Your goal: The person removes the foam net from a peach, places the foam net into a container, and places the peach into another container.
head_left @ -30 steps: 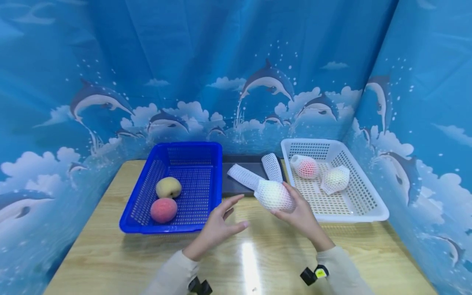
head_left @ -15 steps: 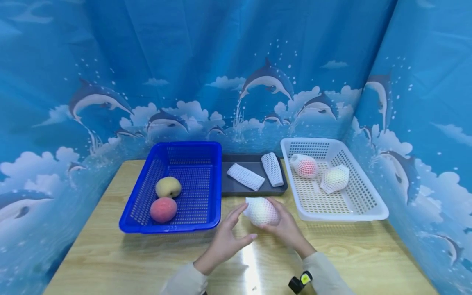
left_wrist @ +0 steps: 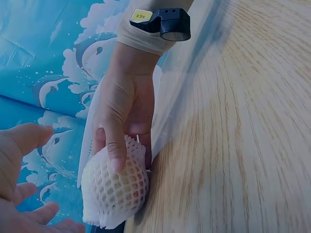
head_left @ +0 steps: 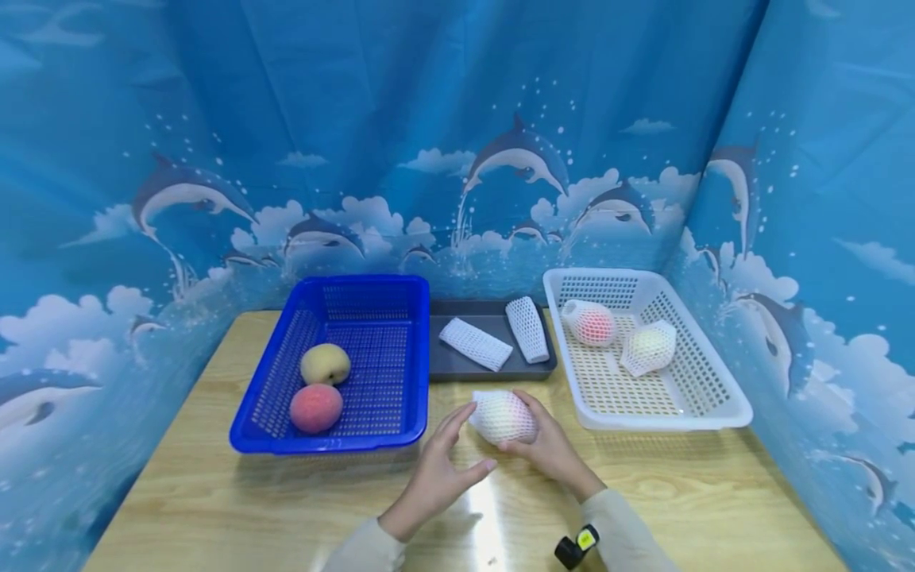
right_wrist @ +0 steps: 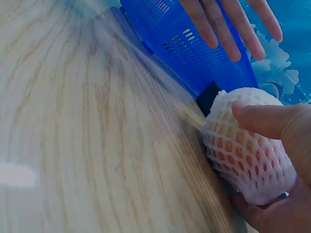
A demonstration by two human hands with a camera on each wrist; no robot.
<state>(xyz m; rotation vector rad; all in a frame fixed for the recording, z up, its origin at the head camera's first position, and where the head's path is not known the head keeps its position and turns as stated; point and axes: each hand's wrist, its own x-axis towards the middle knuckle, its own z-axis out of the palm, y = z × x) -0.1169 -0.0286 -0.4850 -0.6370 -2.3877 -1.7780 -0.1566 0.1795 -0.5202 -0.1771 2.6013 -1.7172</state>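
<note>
In the head view, my right hand (head_left: pixel 549 451) grips a fruit in a white foam net (head_left: pixel 503 417) over the wooden table, thumb on the near side. The right wrist view shows pink and yellow skin through the mesh of the netted fruit (right_wrist: pixel 245 145). My left hand (head_left: pixel 438 477) is at its left with thumb and fingers spread, a fingertip close to the net's left end; whether it touches is unclear. In the left wrist view, the left hand (left_wrist: pixel 22 184) is apart from the netted fruit (left_wrist: pixel 116 187), its fingers extended.
A blue basket (head_left: pixel 246 421) on the left holds a yellow fruit (head_left: pixel 325 364) and a red fruit (head_left: pixel 316 407). On the dark tray (head_left: pixel 457 368) lie two foam nets (head_left: pixel 476 344). The white basket (head_left: pixel 704 421) on the right holds two netted fruits (head_left: pixel 649 348). Behind hangs a dolphin-print curtain (head_left: pixel 429 119).
The right hand has carried the netted fruit toward me and slightly left, from the tray's front edge to the table in front. The left hand has shifted slightly right and nearer to me.
</note>
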